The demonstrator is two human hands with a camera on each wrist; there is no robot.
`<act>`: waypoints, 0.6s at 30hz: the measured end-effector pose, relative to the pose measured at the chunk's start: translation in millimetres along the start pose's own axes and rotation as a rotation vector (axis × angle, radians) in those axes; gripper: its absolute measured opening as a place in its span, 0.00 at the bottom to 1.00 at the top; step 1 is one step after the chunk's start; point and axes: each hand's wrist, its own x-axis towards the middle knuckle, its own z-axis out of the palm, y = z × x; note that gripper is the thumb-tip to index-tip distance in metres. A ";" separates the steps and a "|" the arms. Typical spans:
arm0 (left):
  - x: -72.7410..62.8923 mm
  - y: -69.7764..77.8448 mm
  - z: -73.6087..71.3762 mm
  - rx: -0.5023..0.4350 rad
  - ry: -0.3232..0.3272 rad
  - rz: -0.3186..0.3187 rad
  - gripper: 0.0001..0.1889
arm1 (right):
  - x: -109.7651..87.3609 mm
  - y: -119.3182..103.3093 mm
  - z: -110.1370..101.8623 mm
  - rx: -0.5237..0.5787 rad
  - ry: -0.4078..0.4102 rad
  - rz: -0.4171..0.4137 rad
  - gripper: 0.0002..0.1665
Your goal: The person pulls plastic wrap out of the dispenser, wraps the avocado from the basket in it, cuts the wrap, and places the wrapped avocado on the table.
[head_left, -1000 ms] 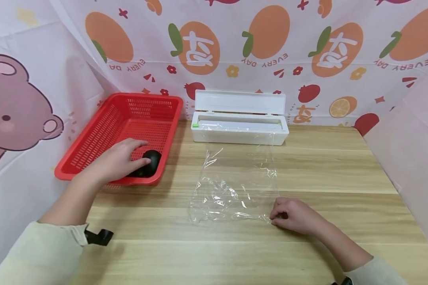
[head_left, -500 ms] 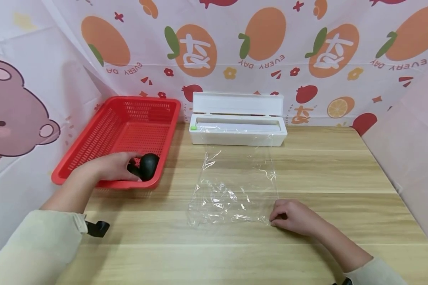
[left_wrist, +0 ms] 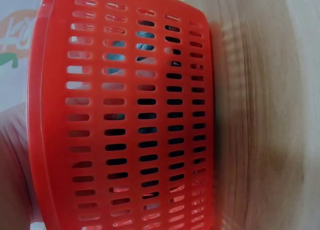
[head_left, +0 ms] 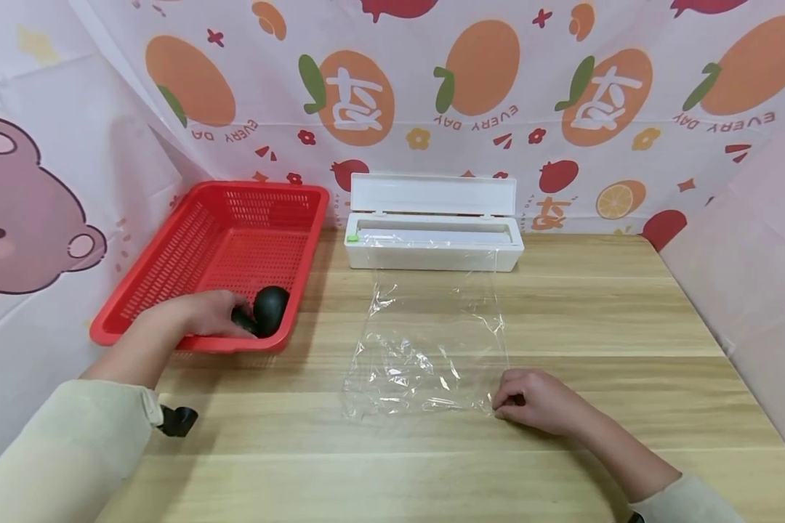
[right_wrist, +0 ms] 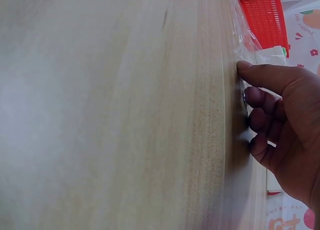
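Observation:
In the head view my left hand (head_left: 216,314) reaches over the near rim into the red plastic basket (head_left: 314,240). Its fingers curl round a dark rounded object (head_left: 243,319), partly hidden by the hand. Touching or close beside that lies a larger dark green, round, avocado-like object (head_left: 271,309). The left wrist view shows mostly the basket's slotted wall (left_wrist: 127,109), which hides the fingers. My right hand (head_left: 535,398) pinches the near right corner of a sheet of clear plastic wrap (head_left: 425,349), drawn from a white dispenser box (head_left: 435,256) with its lid up.
The wooden table (head_left: 602,312) runs up to a fruit-printed cloth (head_left: 419,87) at the back. Cloth also stands along the left and right sides. In the right wrist view the basket (right_wrist: 262,17) lies beyond the wrap.
My left hand has lowered into the basket and its fingers have closed round the smaller dark object. The right hand keeps its place on the wrap; the head view has shifted slightly.

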 end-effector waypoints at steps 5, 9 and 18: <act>-4.5 -3.4 -3.9 0.041 0.025 -0.049 0.39 | -0.6 -1.1 2.7 0.020 0.005 0.006 0.08; -10.4 -6.0 -12.6 0.144 0.160 -0.078 0.38 | -1.1 -1.0 3.2 0.012 0.003 -0.001 0.08; -24.4 42.5 -53.3 0.116 0.479 -0.056 0.48 | -0.9 -0.2 0.7 -0.002 -0.002 0.009 0.08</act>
